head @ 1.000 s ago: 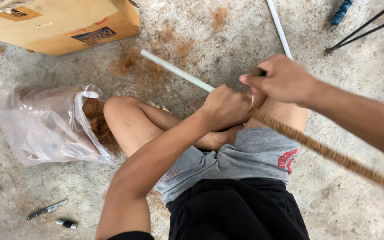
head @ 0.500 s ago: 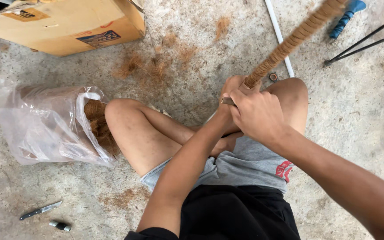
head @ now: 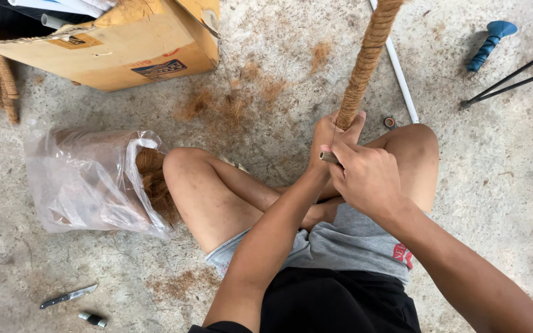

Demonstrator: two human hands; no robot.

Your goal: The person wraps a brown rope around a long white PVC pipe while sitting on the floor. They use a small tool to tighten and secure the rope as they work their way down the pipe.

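Both hands, left (head: 331,132) and right (head: 365,176), were closed tight around the rope-wrapped rod's (head: 365,58) lower end; the rod rose upward beyond the grip.

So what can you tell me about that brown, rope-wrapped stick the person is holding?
The rope-wrapped stick is a long rod wound tightly in coarse brown fibre cord, like coconut coir. It stands nearly upright, tilting slightly right, and runs out of the top of the picture. The left hand grips its lower wrapped end; the right hand closes just below, where a short bare stub sticks out. It rises above the seated person's crossed legs.
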